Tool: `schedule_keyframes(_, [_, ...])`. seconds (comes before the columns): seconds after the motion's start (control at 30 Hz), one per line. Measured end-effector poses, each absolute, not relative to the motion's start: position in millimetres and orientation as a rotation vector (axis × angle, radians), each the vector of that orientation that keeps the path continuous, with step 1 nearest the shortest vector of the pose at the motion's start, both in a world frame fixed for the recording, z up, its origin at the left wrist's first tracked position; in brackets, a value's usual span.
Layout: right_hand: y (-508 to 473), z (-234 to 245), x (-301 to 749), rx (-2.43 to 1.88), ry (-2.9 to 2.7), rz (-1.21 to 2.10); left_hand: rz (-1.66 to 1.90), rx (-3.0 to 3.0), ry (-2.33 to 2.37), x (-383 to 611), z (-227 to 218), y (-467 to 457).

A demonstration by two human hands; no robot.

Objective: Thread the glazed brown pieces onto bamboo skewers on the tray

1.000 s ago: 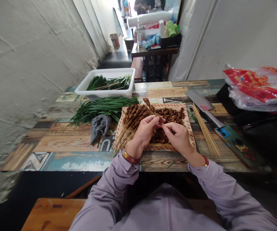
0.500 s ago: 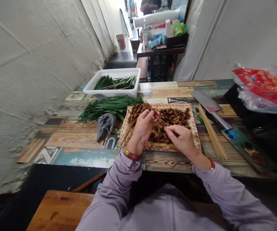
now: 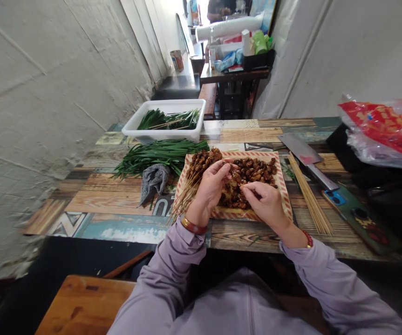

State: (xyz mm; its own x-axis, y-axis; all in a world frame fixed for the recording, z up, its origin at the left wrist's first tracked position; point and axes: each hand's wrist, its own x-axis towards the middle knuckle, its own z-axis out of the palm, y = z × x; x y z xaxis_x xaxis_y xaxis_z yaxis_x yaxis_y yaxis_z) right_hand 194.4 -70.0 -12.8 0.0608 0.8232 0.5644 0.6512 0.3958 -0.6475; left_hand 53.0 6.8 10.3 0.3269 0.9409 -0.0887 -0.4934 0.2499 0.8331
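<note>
A tray point(image 3: 284, 204) with a red-and-white striped rim holds dark, glossy marinated meat pieces point(image 3: 256, 170) on its right side. Finished-looking meat skewers point(image 3: 201, 163) lie bunched on its left, their bare sticks fanning toward the front edge. Above the middle of the tray, my left hand point(image 3: 211, 184) is closed in a pinch at the fingertips, on what looks like a piece of meat, mostly hidden by the fingers. My right hand point(image 3: 265, 202), lower and to the right, pinches a thin bamboo skewer point(image 3: 241, 186), of which only a short bit shows.
Loose bamboo skewers point(image 3: 310, 195), a cleaver point(image 3: 303, 151) and a phone point(image 3: 357, 209) lie right of the tray. To the left are a grey cloth point(image 3: 154, 180) and garlic chives point(image 3: 152, 156), with a white bin point(image 3: 162, 135) behind. Plastic bags point(image 3: 389, 125) sit far right.
Both hands stay over the tray, with the left fingers shifting slightly near the meat. The whole view has moved a little; nothing has been put down.
</note>
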Motion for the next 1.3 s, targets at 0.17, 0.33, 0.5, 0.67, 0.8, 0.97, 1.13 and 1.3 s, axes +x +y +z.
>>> schedule_keyframes(0.17, [-71.4, -12.6, 195.1, -1.294, -1.686, 0.218, 1.202, 0.737, 0.712, 44.6, 11.0, 16.1])
schedule_keyframes(0.33, [-72.2, -18.5, 196.5, -1.281, -1.728, 0.239, 1.296, 0.68, 0.753, 35.2, 14.2, 22.8])
schedule_keyframes(0.5, [-72.9, -21.5, 197.5, -1.266, -1.754, 0.254, 1.301, 0.682, 0.742, 32.9, 15.6, 22.2])
schedule_keyframes(0.67, [-73.8, -20.1, 197.8, -1.254, -1.783, 0.261, 1.235, 0.693, 0.669, 30.1, 13.8, 24.2])
schedule_keyframes(0.8, [-74.1, -19.9, 197.6, -1.248, -1.803, 0.284, 1.217, 0.684, 0.625, 28.3, 10.6, 26.8])
schedule_keyframes(0.97, [-74.0, -20.3, 197.0, -1.251, -1.789, 0.302, 1.218, 0.706, 0.597, 28.5, 9.9, 25.9])
schedule_keyframes(1.13, [-74.3, -19.0, 196.2, -1.257, -1.779, 0.285, 1.22, 0.699, 0.587, 30.3, 10.5, 24.1])
schedule_keyframes(1.3, [-73.6, -20.0, 196.1, -1.275, -1.772, 0.265, 1.21, 0.692, 0.617, 33.7, 11.1, 22.8])
